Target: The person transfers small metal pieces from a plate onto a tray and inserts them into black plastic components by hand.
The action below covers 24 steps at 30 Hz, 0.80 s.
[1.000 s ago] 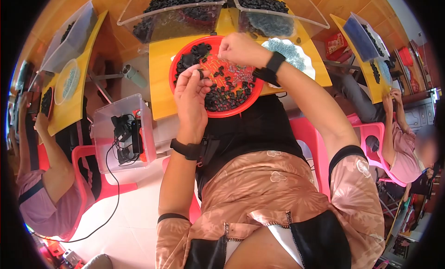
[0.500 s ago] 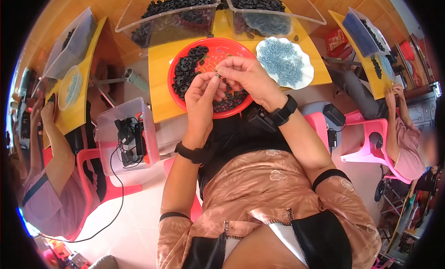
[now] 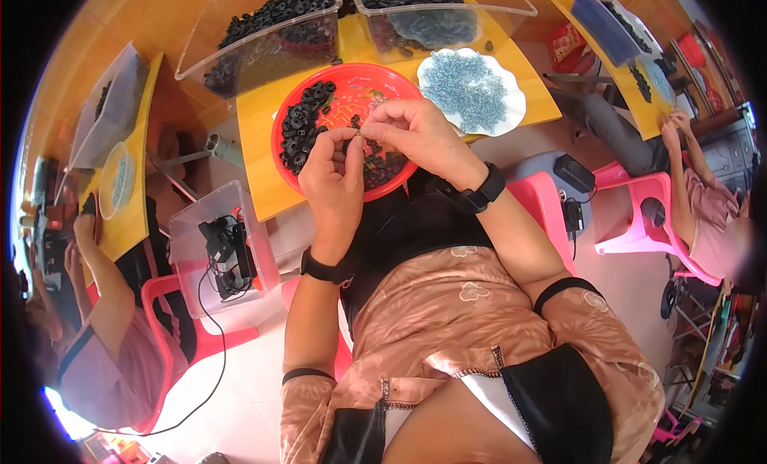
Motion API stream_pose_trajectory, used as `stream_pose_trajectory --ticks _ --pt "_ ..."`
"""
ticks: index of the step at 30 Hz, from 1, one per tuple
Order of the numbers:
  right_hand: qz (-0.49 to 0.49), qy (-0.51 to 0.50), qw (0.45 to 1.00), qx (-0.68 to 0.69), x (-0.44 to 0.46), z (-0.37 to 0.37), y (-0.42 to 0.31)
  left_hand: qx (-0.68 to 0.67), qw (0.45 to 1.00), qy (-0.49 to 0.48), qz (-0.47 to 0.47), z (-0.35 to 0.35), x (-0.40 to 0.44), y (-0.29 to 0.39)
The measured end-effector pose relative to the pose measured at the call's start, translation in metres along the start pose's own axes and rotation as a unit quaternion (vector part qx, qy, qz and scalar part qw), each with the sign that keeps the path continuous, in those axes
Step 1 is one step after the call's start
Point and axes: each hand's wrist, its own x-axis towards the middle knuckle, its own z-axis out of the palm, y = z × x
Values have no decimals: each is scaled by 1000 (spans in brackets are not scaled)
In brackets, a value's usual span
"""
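Observation:
Over the red tray [image 3: 366, 72], my left hand [image 3: 335, 172] and my right hand [image 3: 411, 136] meet fingertip to fingertip. Both are closed in a pinch; whatever lies between the fingertips is too small to make out. Black ring-like parts [image 3: 300, 128] are heaped on the tray's left side. Smaller dark pieces [image 3: 382, 167] lie in its lower right, partly hidden by my hands. To the right, a white scalloped plate [image 3: 515, 104] bears many small clear bluish pieces [image 3: 467, 88].
Two clear bins [image 3: 264, 60] [image 3: 439, 32] of black parts stand behind the tray on the yellow table [image 3: 256, 168]. A clear box [image 3: 220, 248] with cables is at the lower left. Co-workers sit at tables on the left [image 3: 112, 328] and right [image 3: 707, 216].
My right hand has come down from the tray's upper right and met my left hand at the fingertips. The view has shifted, so the tray and plate appear further left.

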Motion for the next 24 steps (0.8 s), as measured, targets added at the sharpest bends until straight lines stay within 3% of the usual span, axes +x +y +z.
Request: stream_pose_trajectory --ticks 5,13,18,24 --pt "-56 37 998 -12 -4 -3 3 -249 958 -40 -138 -1 1 -5" --pt "-138 170 971 -97 -2 -15 9 -337 900 -142 -237 14 12 -6" --pt "-137 161 974 -80 -10 -8 -7 -452 826 -121 -315 -1 8 -2" --pt "-178 129 970 -108 -19 7 -16 -488 808 -117 -307 -10 6 -8"
